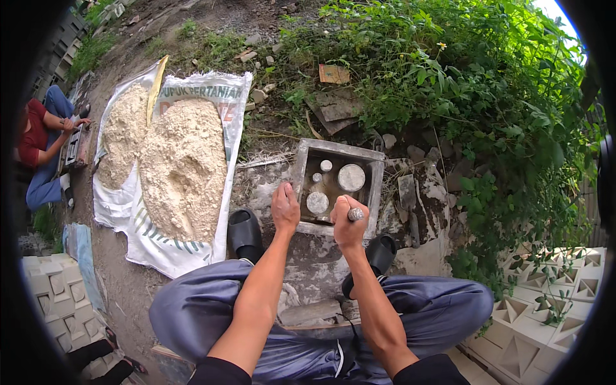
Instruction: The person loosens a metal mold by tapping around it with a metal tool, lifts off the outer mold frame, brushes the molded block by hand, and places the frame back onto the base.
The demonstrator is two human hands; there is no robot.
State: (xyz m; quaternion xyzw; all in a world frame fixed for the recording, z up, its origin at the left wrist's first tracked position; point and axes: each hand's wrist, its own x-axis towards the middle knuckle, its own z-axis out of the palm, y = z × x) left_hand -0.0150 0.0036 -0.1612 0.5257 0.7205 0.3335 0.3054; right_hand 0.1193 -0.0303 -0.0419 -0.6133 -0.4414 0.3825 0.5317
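A square grey box (374,186) with thick walls lies on the ground in front of me. Inside it stand several round pale discs of different sizes, among them a large disc (351,178) and a medium disc (317,203). My left hand (285,206) is at the box's left wall, its fingers curled and pressed against the rim. Over the box's near right corner, my right hand (350,224) is closed in a fist around a tool with a round, mottled handle (355,214). The tool's working end is hidden beneath the fist.
Pale sandy powder (183,167) is heaped on white sacks (240,96) to my left. Beyond them a person in a red shirt (38,131) sits working. Dense plants (500,96) grow at right. Patterned pale blocks (539,308) are stacked at lower right, and more at lower left.
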